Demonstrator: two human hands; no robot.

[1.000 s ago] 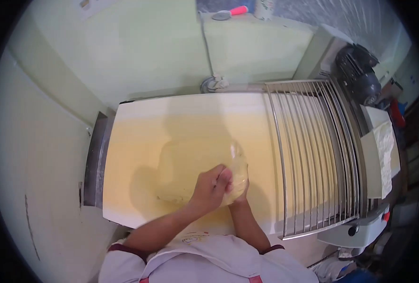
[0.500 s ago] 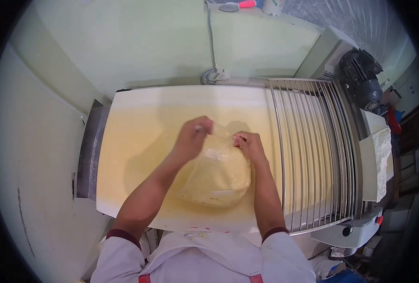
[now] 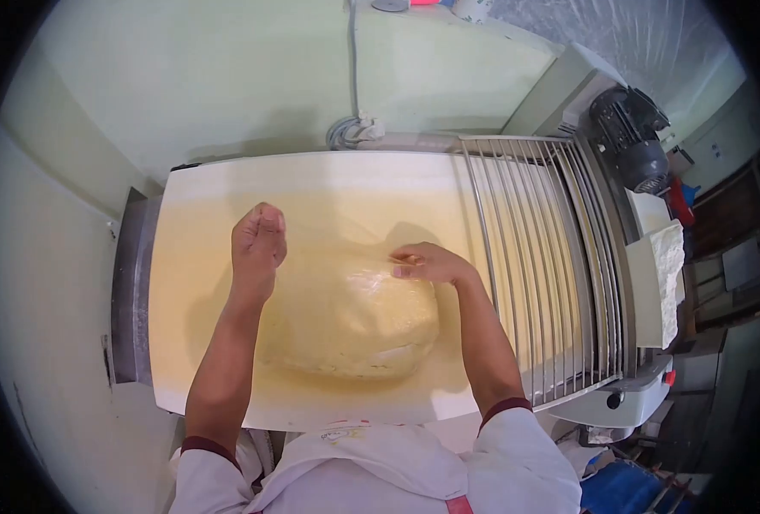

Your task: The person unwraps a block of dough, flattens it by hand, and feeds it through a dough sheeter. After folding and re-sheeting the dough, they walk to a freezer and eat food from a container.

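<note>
Pale belt [image 3: 226,184] beside wire guard [image 3: 534,257]. Dough [image 3: 350,321], film-wrapped, lies mid-belt. Left hand [image 3: 258,240] pinches film, pulled aside; right hand [image 3: 427,263] grips film at top. Unwrapping begun, dough mostly covered.

The dough [image 3: 350,321] looks soft and matt, pale yellow, under a thin clear plastic film [image 3: 380,278] that glints where it wrinkles. The worktop [image 3: 226,184] is a smooth, matt cream belt (cloth or plastic, hard to tell). Beside it the grid [image 3: 542,257] is bare polished metal rod, shiny. The motor [image 3: 632,141] has a dark, dull metal casing. The sleeves [image 3: 517,467] are white woven cloth. The wall [image 3: 226,77] is smooth, matt pale-green paint.
</note>
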